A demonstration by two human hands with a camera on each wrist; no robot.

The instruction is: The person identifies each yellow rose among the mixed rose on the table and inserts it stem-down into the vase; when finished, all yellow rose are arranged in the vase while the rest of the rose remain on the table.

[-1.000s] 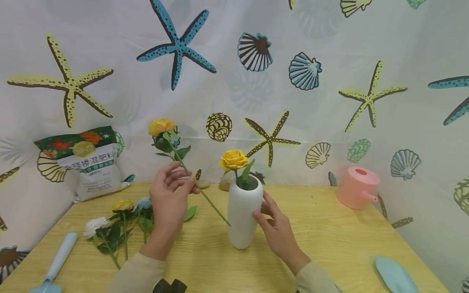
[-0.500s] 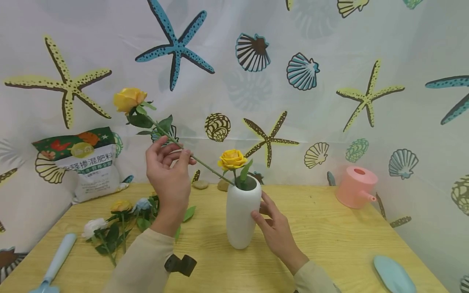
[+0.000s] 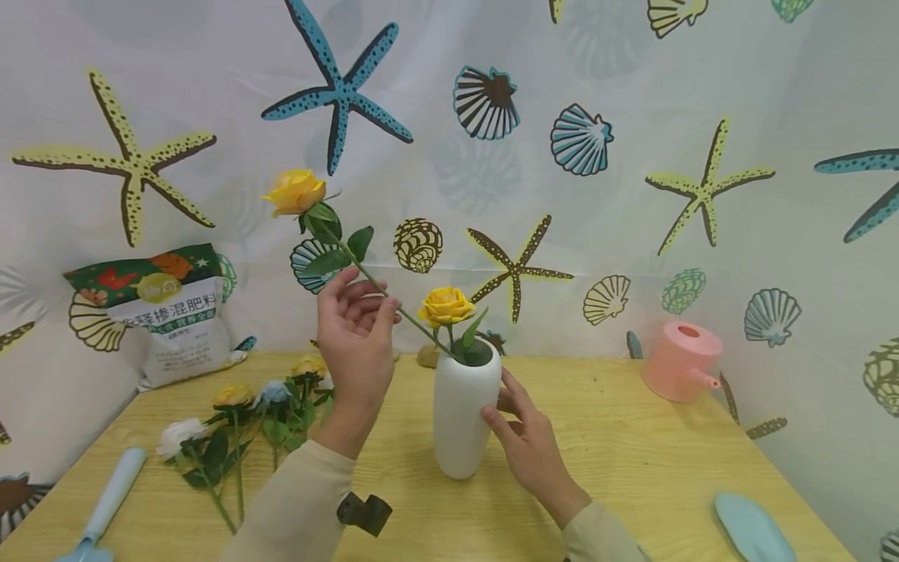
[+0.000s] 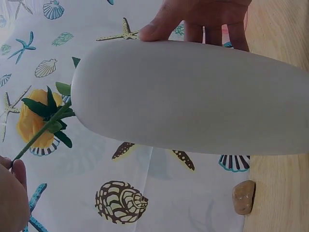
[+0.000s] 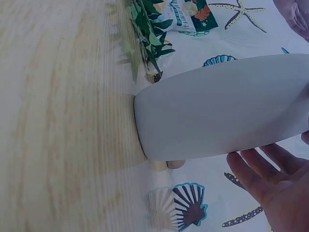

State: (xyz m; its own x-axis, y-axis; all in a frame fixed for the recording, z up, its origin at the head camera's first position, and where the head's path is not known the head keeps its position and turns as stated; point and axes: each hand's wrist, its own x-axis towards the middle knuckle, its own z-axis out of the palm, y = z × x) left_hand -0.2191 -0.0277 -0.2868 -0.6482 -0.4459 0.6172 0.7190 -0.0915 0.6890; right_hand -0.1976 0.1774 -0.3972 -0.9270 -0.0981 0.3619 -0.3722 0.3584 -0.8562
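Note:
In the head view my left hand [image 3: 357, 332] pinches the green stem of a yellow rose [image 3: 296, 192] between thumb and fingers. The bloom points up and to the left, and the stem's lower end meets the mouth of a tall white vase [image 3: 462, 421]. Another yellow rose [image 3: 446, 306] stands in that vase, its bloom just above the rim. On the vase's right side my right hand [image 3: 528, 445] holds it, thumb toward me and fingers behind. The vase [image 5: 217, 111] stands upright on the table. Its inside is mostly hidden.
Several loose flowers, a white rose [image 3: 181, 437] among them, lie on the left of the table [image 3: 604, 468]. Behind them leans a fertilizer bag [image 3: 182, 328]. A blue trowel [image 3: 112, 499] is front left, a pink watering can [image 3: 683, 361] back right, a pale-blue flat piece [image 3: 755, 527] front right.
My left hand has raised the yellow rose and then shifted right, bringing the stem's lower end from in front of the vase to its mouth. My right hand stays at the vase.

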